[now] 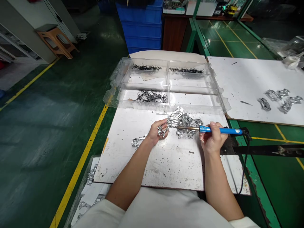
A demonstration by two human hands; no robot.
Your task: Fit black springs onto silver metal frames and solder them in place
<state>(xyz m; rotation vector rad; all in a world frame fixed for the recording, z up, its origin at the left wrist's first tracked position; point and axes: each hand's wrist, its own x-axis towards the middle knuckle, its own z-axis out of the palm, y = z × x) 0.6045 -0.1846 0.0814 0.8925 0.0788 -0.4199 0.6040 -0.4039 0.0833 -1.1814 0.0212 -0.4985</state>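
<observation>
My right hand [213,138] is closed around the blue handle of a soldering iron [228,130], whose metal shaft points left. Between the fingers of my left hand [156,131] is a silvery metal part [163,129], and the iron's tip reaches to it or just beside it; I cannot tell whether they touch. A pile of similar silvery parts [187,123] lies on the white board [166,167], right behind the iron. One more loose silvery part [137,142] rests left of my left hand, partly hidden by my wrist.
Beyond the pile stands a clear plastic divided tray [169,83] with small black pieces [152,96] in several compartments. Several silvery parts [286,103] lie on a second board [251,79] at right. The iron's black cord [245,164] hangs down by my right arm. Blue crates [142,28] stand behind.
</observation>
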